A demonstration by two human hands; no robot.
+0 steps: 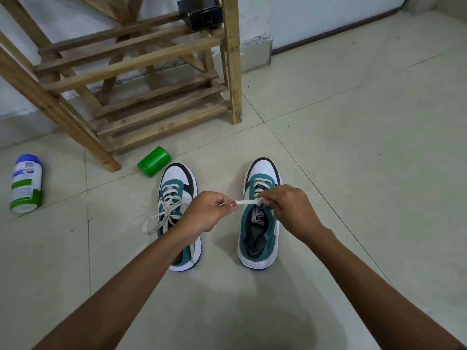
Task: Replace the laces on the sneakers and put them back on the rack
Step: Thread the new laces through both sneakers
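While both forearms are reaching forward over the tiled floor (353, 147), the left hand (206, 210) is pinching one end of the white lace (246, 202) between thumb and forefinger and drawing it taut to the side, and the right hand (288, 208) is curling its fingers round the lace at the top eyelets of the right sneaker (260, 223); whether it is gripping a loop or the other end I cannot tell. Judging by this, the knot on the right sneaker is being tied, and the next move is calling for a firm pull and a bow. Just beside it, the left sneaker (178, 188) is lying already laced, its bow trailing onto the floor. Farther off, a green canister (154, 161) is lying on its side near the left toe, and a blue-capped bottle (25, 184) is lying well apart to the left. Beyond them the wooden rack (141, 61) is standing against the wall, a black box (199, 12) sitting on an upper shelf; the canister may be hindering the path to the lower slats.
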